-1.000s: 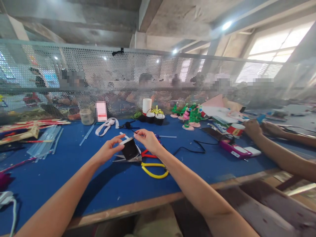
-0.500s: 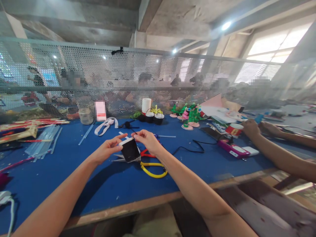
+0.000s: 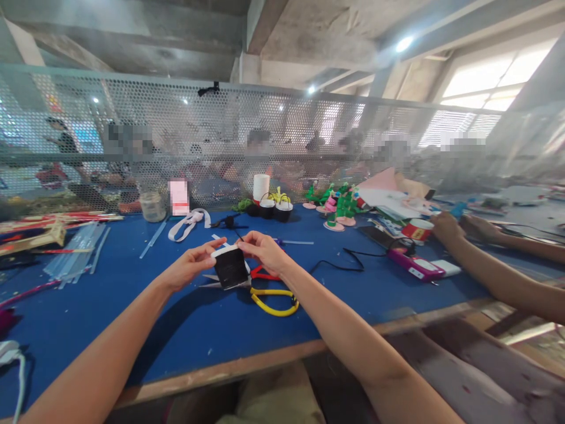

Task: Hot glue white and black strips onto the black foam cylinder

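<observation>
A small black cup with a white rim (image 3: 232, 269) hangs tilted above the table, its side facing me. My left hand (image 3: 196, 262) pinches its rim at the left corner, thumb in front and fingers behind. At the right end of the rim, the closed fingers of my right hand (image 3: 262, 249) also grip it. A thin dark strand (image 3: 239, 235) sticks up by the right fingertips; whether it joins the cup is unclear. Scissors with yellow handles (image 3: 276, 302) lie below and behind the cup, beside a red-handled tool (image 3: 263, 272) partly covered by my right hand.
Two similar cups with wire handles (image 3: 283, 210) stand behind, near a white spool (image 3: 261, 187) and green figures (image 3: 346, 206). Clear glue sticks (image 3: 75, 253) lie left. At right are a purple device (image 3: 415, 265) with a black cable and another person's hands (image 3: 448, 228).
The black cup has turned slightly, so its side faces me more squarely. Both hands keep their hold on the rim with only small shifts.
</observation>
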A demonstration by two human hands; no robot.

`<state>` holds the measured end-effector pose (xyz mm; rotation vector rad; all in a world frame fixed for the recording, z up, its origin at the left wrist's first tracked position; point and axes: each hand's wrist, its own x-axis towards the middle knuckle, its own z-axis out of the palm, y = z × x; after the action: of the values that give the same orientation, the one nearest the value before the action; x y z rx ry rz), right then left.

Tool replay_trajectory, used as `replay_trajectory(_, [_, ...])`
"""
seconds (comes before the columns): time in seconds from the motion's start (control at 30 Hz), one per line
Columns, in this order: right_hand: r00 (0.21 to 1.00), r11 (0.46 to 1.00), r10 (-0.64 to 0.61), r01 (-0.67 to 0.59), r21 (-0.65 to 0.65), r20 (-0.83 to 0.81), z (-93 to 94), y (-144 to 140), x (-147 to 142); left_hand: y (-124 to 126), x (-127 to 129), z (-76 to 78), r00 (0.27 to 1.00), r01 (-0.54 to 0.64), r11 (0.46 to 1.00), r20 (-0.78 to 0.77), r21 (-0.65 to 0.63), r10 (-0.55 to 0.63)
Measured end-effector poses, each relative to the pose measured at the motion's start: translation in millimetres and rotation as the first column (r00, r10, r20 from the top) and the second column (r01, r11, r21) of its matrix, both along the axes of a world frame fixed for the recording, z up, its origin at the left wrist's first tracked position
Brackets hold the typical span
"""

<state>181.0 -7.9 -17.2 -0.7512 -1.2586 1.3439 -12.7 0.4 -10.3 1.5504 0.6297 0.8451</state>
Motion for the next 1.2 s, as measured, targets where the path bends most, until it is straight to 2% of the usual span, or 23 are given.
replay_trajectory(0.1, [0.992,0.992,-0.074,0.062,0.112,0.105,-3.3,4.3,2.0,5.6,-1.3,-6.0,0.997,-0.05,0.999,-0.052,0.018,0.05])
replay_trajectory(0.23, [0.934,0.954,-0.206,0.125,0.273,0.292,-5.7,6.7,3.8,9.5,-2.4,-9.0,0.987,-0.098,0.994,-0.123,0.049,0.103])
replay_trajectory(0.4, [0.883,0.934,-0.268,0.141,0.327,0.385,-3.6,2.6,0.2,4.4,1.4,-5.1,0.97,-0.136,0.974,-0.176,0.183,0.169])
replay_trajectory(0.6, [0.866,0.914,-0.305,0.149,0.378,0.397,1.0,-4.6,-8.6,-7.0,17.2,-3.9,0.904,-0.26,0.859,-0.201,0.441,0.376])
replay_trajectory(0.67, [0.869,0.915,-0.3,0.147,0.375,0.393,1.7,-6.3,-9.6,-8.2,19.2,-3.9,0.901,-0.25,0.85,-0.21,0.464,0.38])
replay_trajectory(0.93, [0.889,0.929,-0.281,0.158,0.334,0.361,-2.7,-5.9,-8.9,-3.6,9.9,-3.5,0.917,-0.157,0.903,-0.281,0.4,0.283])
replay_trajectory(1.2, [0.87,0.907,-0.321,0.167,0.387,0.374,-2.6,-7.4,-14.8,-7.0,14.4,-3.2,0.889,-0.206,0.842,-0.265,0.498,0.374])
